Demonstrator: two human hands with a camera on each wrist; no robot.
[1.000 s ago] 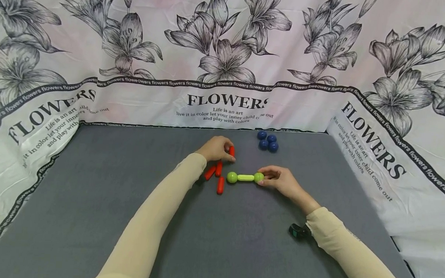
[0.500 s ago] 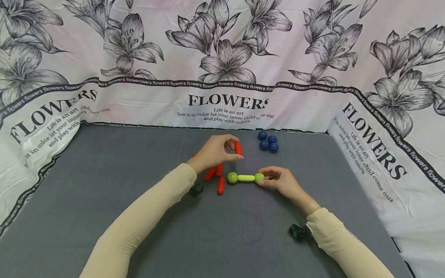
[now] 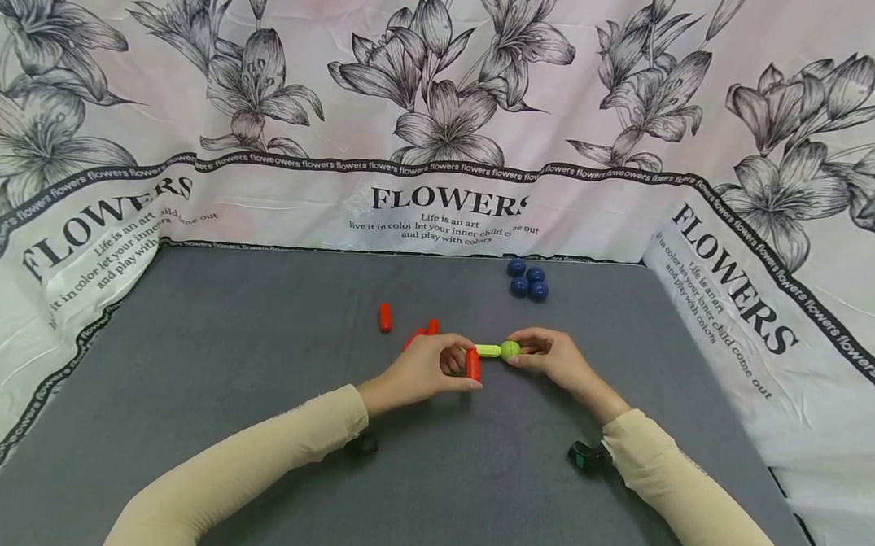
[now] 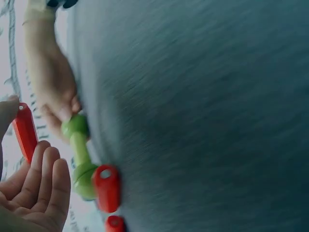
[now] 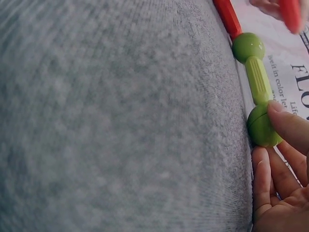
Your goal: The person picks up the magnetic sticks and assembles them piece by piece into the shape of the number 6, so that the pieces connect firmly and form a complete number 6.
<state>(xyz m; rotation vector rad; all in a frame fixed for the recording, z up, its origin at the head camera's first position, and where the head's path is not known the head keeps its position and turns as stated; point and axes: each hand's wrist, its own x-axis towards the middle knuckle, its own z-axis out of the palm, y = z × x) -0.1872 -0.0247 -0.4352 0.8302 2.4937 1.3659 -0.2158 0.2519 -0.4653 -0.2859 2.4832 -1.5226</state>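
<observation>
My left hand point(image 3: 427, 372) pinches a red rod point(image 3: 473, 366) between thumb and fingertips, upright and in front of the green piece. The left wrist view shows a small hole in the end of this rod point(image 4: 25, 131). My right hand point(image 3: 551, 358) holds the right ball of a green dumbbell-shaped piece point(image 3: 489, 351), two balls joined by a light green ribbed bar point(image 5: 258, 79). In the head view the left hand hides its left ball, which shows in the right wrist view. Other red rods point(image 4: 107, 193) lie near that ball, partly hidden by the left hand from above.
A single red rod point(image 3: 385, 318) lies farther left on the grey cloth point(image 3: 244, 330). Several dark blue balls point(image 3: 528, 280) sit together at the back of the table. A flower-printed curtain point(image 3: 440, 216) encloses the back and sides. A black device point(image 3: 585, 455) is by the right wrist.
My left hand has brought the red rod from behind the green piece toward me, in front of its left end. The right hand has stayed at the right ball.
</observation>
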